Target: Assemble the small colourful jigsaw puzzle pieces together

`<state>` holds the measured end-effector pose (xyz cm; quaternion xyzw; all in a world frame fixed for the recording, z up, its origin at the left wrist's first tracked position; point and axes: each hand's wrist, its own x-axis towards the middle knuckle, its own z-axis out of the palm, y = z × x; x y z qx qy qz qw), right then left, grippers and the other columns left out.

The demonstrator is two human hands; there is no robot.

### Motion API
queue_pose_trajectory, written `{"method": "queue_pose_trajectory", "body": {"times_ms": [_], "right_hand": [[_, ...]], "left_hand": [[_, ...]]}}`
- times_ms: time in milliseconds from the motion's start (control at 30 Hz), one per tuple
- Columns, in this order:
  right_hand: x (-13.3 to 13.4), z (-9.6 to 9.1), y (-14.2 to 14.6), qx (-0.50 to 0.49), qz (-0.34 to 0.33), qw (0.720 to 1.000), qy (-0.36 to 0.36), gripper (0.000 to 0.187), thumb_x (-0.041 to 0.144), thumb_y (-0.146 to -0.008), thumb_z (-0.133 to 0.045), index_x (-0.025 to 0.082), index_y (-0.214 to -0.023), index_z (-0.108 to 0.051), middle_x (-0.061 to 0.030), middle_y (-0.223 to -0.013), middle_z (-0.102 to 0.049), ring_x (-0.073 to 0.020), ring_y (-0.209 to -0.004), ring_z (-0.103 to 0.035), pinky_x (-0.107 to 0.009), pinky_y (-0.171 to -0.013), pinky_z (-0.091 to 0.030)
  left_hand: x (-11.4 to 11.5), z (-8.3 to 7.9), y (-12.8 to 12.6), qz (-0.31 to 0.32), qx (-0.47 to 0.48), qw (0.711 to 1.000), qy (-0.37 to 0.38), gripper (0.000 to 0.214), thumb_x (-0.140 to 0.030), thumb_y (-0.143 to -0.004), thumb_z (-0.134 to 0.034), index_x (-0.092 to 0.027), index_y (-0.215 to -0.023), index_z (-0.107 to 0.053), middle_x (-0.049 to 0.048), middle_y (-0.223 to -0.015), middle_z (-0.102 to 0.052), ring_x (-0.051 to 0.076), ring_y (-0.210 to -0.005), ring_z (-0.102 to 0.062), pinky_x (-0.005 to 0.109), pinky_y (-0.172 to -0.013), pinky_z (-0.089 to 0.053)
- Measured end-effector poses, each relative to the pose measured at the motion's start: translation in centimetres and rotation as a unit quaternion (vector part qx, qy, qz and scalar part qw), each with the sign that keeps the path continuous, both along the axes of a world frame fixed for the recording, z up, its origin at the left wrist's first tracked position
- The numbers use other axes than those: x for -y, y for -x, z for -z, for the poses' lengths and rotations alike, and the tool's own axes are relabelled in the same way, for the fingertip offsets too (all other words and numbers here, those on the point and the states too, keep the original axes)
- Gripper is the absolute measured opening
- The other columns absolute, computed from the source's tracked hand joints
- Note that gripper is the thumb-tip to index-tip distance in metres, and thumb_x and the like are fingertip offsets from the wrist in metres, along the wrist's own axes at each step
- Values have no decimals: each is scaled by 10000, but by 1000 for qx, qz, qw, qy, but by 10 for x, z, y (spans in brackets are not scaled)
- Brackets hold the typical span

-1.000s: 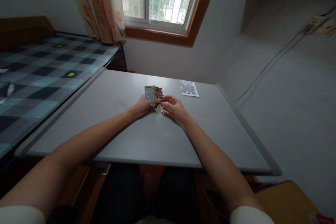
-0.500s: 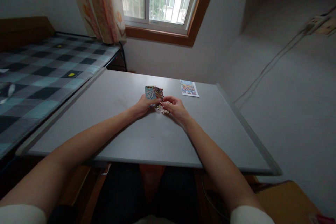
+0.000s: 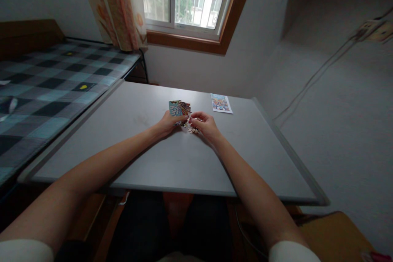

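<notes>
Checked bed (image 3: 46, 90) stood along left side of grey table (image 3: 153, 159). Both hands met near table middle. Left hand (image 3: 168, 123) gripped near edge of assembled puzzle part (image 3: 179, 108), which lay flat on table. Right hand (image 3: 206, 125) was curled over loose pieces (image 3: 192, 129), thumb and forefinger narrow; could not tell if piece was pinched. Picture card (image 3: 221, 103) lay apart, toward far right.

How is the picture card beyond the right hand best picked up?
Likely its near edge, coming from the right hand: the picture card lies flat and thin on the table, apart from the puzzle, so a fingertip must lift that edge.
</notes>
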<state>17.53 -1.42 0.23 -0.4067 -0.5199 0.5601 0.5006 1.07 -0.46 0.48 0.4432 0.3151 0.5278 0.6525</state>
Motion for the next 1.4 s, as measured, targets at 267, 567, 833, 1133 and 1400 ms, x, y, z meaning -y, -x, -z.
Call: {"method": "queue_pose_trajectory", "body": {"times_ms": [267,567,833,1133,1400], "right_hand": [[-2,0,-3,61,48,997,-28,331,404,-584,-785,189,-797,-650,2,-744,-651,-120,-628,-582,-272,-618,-480],[-10,8,-16,251,135,948,-140,137,274,-637,-719,214,-758,-694,-22,-825,-636,-141,-674,-553,-337,-751,-481],[-8,0,-7,121,52,984,-121,302,482,-690,-708,206,-810,-694,-13,-783,-668,-151,-701,-565,-285,-661,-460],[-11,-1,-9,29,88,995,-42,373,493,-556,-803,190,-727,-669,2,-668,-667,-145,-653,-585,-271,-611,-468],[-11,-3,-11,32,65,997,-14,375,476,-513,-826,176,-680,-677,3,-613,-652,-116,-549,-540,-259,-544,-423]], "left_hand": [[-3,1,-1,-34,17,999,16,439,-202,-538,-851,-95,-927,-676,50,-848,-702,138,-724,-623,287,-732,-501],[-13,10,2,-107,12,994,23,423,-238,-513,-879,-95,-868,-698,56,-821,-718,138,-694,-623,272,-697,-502],[-3,11,-2,-13,-61,998,8,397,-260,-574,-870,-75,-895,-729,130,-883,-735,190,-743,-672,329,-753,-539],[5,1,-2,44,-54,996,52,443,-288,-577,-880,-71,-924,-710,138,-867,-735,202,-659,-676,323,-594,-580],[3,2,-1,60,-42,995,62,386,-276,-640,-849,-70,-934,-706,144,-847,-733,194,-643,-670,319,-590,-585]]}}
